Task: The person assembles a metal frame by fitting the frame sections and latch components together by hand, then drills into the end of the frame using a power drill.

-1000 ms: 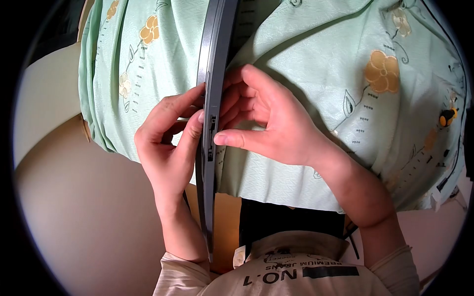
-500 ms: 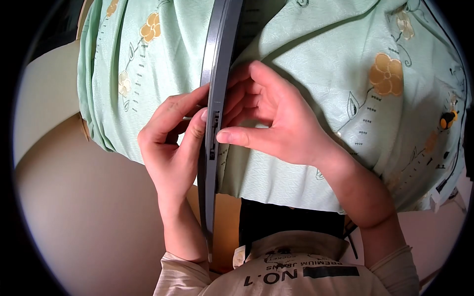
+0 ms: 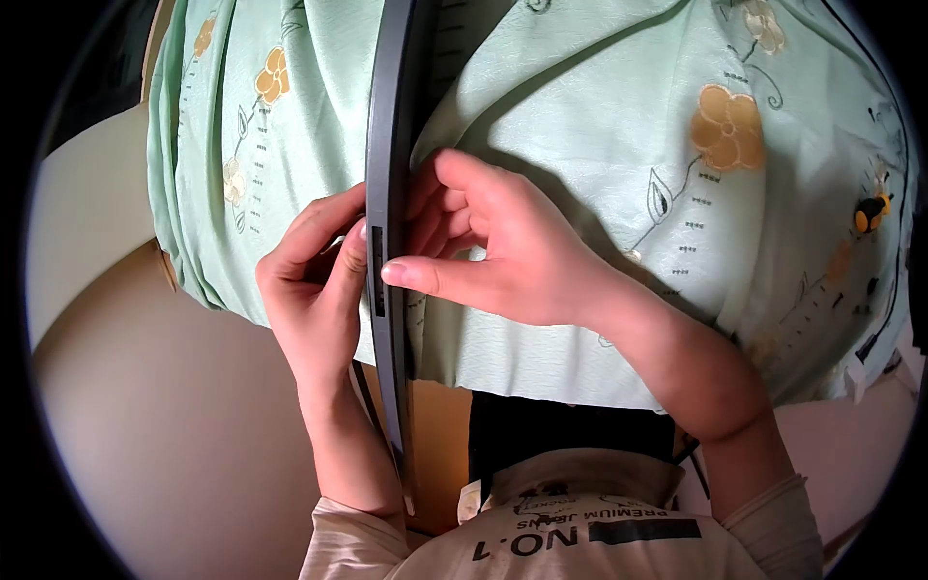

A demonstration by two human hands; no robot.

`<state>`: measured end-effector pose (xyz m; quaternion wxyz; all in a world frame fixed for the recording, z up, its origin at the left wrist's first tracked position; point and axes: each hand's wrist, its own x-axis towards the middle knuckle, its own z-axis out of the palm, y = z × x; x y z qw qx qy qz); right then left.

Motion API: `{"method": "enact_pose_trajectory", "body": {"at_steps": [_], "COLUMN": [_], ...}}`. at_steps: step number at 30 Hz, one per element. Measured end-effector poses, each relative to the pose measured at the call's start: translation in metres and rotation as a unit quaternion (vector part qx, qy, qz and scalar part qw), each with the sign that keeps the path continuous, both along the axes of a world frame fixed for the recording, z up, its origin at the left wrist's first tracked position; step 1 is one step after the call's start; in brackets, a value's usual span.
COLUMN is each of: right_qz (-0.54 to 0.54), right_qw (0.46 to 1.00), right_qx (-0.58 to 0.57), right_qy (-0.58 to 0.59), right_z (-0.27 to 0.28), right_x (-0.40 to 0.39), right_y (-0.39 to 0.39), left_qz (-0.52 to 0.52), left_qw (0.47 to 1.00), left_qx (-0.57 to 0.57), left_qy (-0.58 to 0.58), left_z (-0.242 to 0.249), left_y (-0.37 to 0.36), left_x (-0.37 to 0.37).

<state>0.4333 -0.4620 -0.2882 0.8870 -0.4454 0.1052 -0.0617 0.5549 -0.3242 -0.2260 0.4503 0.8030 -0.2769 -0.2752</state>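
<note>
A thin, flat dark grey panel stands upright and is seen edge-on. A long dark slot is set in its edge, with small details I cannot make out. On the panel's left side, my left hand is closed on it, its thumb tip at the upper end of the slot and its fingertips out of sight. From the other side, my right hand holds the panel too, thumb tip against the edge beside the slot. Its other fingers are curled towards the right face, their tips partly hidden.
Pale green cloth with embroidered flowers drapes over the surface on both sides of the panel. A beige rounded piece of furniture is at the left. The wearer's printed shirt fills the bottom.
Both hands and the panel have shifted left. The panel has turned slightly, so its shiny left face no longer shows. My thumbs stay beside the slot.
</note>
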Motion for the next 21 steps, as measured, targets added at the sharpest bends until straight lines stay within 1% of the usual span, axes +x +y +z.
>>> {"method": "enact_pose_trajectory", "body": {"at_steps": [4, 6, 11, 13, 15, 16, 17, 18, 19, 21], "right_qz": [0.002, -0.02, -0.03, -0.034, -0.04, -0.041, -0.043, -0.043, -0.049, -0.041], "right_qw": [1.0, 1.0, 0.999, 0.999, 0.999, 0.999, 0.999, 0.999, 0.998, 0.999], "right_qx": [-0.005, 0.001, 0.008, 0.014, -0.003, 0.001, 0.002, 0.005, 0.016, 0.008], "right_qy": [-0.005, -0.023, -0.033, -0.038, -0.027, -0.027, -0.027, -0.024, -0.025, -0.005], "right_z": [0.0, -0.003, -0.005, -0.006, -0.007, -0.007, -0.007, -0.006, -0.006, -0.003], "right_x": [0.001, 0.001, 0.002, 0.003, 0.003, 0.003, 0.002, 0.002, 0.002, 0.002], "right_y": [0.0, 0.002, 0.003, 0.002, 0.003, 0.004, 0.004, 0.004, 0.006, 0.005], "left_qz": [0.01, 0.017, 0.026, 0.042, 0.039, 0.018, 0.008, -0.045, -0.049, 0.0], "left_qw": [1.0, 1.0, 1.0, 0.998, 0.995, 0.992, 0.992, 0.982, 0.966, 0.962], "left_qx": [0.004, 0.004, 0.015, 0.032, 0.059, 0.078, 0.101, 0.095, 0.141, 0.17], "left_qy": [0.007, 0.007, 0.0, -0.021, -0.076, -0.096, -0.075, -0.158, -0.212, -0.215], "left_z": [-0.001, -0.001, 0.002, 0.007, 0.01, 0.013, 0.024, 0.024, 0.026, 0.024], "left_y": [0.004, 0.003, 0.003, 0.004, 0.017, 0.03, 0.036, 0.039, 0.041, 0.058], "left_x": [-0.001, -0.003, -0.007, -0.014, -0.024, -0.028, -0.037, -0.046, -0.057, -0.064]}}
